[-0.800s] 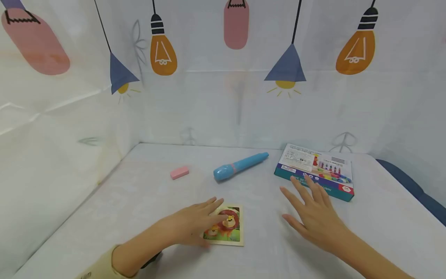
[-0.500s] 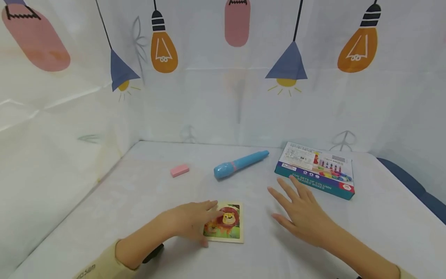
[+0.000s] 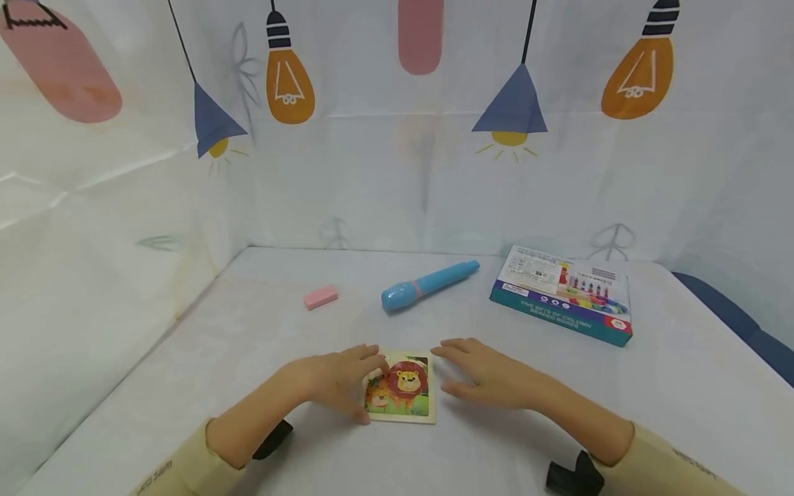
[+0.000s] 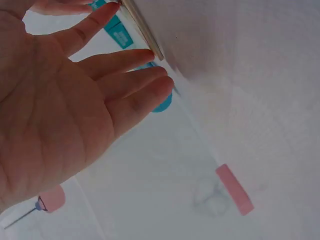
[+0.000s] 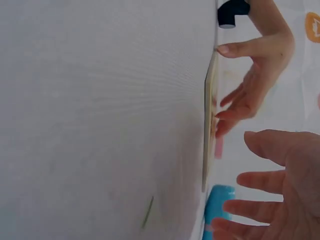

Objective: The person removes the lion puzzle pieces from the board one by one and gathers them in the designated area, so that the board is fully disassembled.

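A small square picture puzzle (image 3: 404,386) with a pale wooden rim lies flat on the table. Its picture has a lion and a smaller animal. My left hand (image 3: 340,379) touches it at the left side, thumb at the near left corner and fingers over the picture; the fingers look relaxed and fairly straight in the left wrist view. Just off the right edge is my right hand (image 3: 486,375), fingers spread and holding nothing. The right wrist view shows the puzzle's thin edge (image 5: 208,125) with a gap to the right hand's fingers (image 5: 260,181).
Behind the puzzle lies a light blue microphone-shaped thing (image 3: 428,286). A pink block (image 3: 320,297) is at the back left. A flat box (image 3: 561,295) of beaded column toys lies at the back right. White printed sheeting (image 3: 372,179) rises behind the table (image 3: 248,310).
My right hand has come left and nearer, from beside the box to the puzzle's right edge. The left hand stays at the puzzle's left side. The head view has tilted slightly downward.
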Demonstrator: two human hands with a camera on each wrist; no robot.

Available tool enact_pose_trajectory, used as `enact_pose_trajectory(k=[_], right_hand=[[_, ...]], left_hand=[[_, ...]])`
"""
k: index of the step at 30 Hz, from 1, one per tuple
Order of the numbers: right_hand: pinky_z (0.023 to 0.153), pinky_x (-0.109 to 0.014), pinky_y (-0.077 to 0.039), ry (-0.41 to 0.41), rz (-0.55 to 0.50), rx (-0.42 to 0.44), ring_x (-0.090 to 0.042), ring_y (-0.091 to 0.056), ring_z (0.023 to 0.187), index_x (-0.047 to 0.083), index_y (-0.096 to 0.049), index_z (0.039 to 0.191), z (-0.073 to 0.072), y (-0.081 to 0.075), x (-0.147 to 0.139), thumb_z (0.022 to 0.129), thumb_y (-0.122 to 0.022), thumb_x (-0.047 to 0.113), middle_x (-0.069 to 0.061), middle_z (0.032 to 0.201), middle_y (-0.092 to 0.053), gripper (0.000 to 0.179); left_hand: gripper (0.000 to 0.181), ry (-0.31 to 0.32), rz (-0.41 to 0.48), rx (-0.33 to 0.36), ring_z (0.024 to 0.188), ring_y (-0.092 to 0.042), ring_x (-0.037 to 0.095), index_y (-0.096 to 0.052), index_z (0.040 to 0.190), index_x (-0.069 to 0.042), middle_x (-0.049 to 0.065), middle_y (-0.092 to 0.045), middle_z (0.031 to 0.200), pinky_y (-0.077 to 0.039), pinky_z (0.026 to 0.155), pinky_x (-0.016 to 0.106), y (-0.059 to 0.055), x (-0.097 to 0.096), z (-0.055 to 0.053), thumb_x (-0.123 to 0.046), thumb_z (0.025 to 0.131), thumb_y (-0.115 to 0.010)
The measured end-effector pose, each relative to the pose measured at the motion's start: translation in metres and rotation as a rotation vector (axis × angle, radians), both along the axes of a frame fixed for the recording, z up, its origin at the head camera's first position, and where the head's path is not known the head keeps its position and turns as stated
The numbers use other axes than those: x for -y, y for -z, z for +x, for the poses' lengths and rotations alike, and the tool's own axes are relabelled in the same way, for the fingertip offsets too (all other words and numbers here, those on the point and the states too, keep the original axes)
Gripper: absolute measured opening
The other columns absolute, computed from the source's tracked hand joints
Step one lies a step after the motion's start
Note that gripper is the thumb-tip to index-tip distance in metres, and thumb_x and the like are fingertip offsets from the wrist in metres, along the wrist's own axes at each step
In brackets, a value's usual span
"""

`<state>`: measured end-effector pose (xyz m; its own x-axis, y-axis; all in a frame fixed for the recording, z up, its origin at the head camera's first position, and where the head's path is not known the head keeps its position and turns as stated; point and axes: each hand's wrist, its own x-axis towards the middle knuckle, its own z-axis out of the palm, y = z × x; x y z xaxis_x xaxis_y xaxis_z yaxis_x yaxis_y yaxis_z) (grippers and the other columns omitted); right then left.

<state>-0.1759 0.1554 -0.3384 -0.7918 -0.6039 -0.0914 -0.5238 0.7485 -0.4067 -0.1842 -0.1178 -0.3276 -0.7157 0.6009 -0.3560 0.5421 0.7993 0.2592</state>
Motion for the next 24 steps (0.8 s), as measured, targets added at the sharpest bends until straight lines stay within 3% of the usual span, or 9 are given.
enact_pose_trajectory(k=[4, 8, 11, 16, 24], right_hand=[[0.094, -0.041, -0.040, -0.032, -0.010, -0.006, -0.018, -0.044, 0.114, 0.013, -0.046, 0.134, -0.006, 0.005, 0.013, 0.090, -0.055, 0.041, -0.003, 0.125, -0.048, 0.053], [0.086, -0.035, -0.044, -0.068, -0.014, -0.059, -0.011, -0.045, 0.098, 0.011, -0.051, 0.129, -0.012, 0.010, 0.019, 0.089, -0.056, 0.039, 0.002, 0.110, -0.050, 0.049], [0.082, -0.032, -0.044, -0.098, -0.038, -0.112, -0.011, -0.043, 0.094, 0.008, -0.054, 0.126, -0.015, 0.016, 0.020, 0.089, -0.058, 0.035, 0.003, 0.104, -0.049, 0.046], [0.077, -0.028, -0.042, -0.130, -0.069, -0.167, -0.011, -0.041, 0.090, 0.005, -0.055, 0.124, -0.019, 0.025, 0.019, 0.088, -0.060, 0.032, 0.003, 0.101, -0.048, 0.045], [0.075, -0.028, -0.039, -0.086, -0.121, -0.157, -0.012, -0.040, 0.089, 0.009, -0.056, 0.118, -0.022, 0.030, 0.020, 0.084, -0.065, 0.033, 0.003, 0.100, -0.048, 0.042]], left_hand=[[0.055, 0.029, 0.025, 0.031, 0.136, -0.018, 0.027, -0.043, 0.112, -0.033, 0.006, -0.024, 0.148, -0.029, 0.100, 0.053, 0.003, 0.005, -0.008, -0.046, 0.070, -0.075], [0.060, 0.057, 0.034, 0.030, 0.137, -0.016, 0.026, -0.041, 0.118, -0.031, 0.006, -0.022, 0.149, -0.028, 0.101, 0.052, 0.003, 0.005, -0.009, -0.046, 0.071, -0.075], [0.067, 0.074, 0.032, 0.007, 0.134, -0.023, 0.026, -0.041, 0.125, -0.029, 0.006, -0.026, 0.147, -0.031, 0.099, 0.051, 0.004, 0.004, -0.008, -0.046, 0.070, -0.076], [0.075, 0.059, 0.007, -0.023, 0.123, -0.039, 0.029, -0.039, 0.131, -0.029, 0.006, -0.030, 0.142, -0.037, 0.094, 0.051, 0.005, 0.004, -0.005, -0.049, 0.069, -0.076], [0.079, 0.008, 0.000, 0.023, 0.124, -0.038, 0.031, -0.037, 0.136, -0.031, 0.007, -0.025, 0.146, -0.037, 0.094, 0.052, 0.005, 0.003, -0.002, -0.049, 0.069, -0.075]])
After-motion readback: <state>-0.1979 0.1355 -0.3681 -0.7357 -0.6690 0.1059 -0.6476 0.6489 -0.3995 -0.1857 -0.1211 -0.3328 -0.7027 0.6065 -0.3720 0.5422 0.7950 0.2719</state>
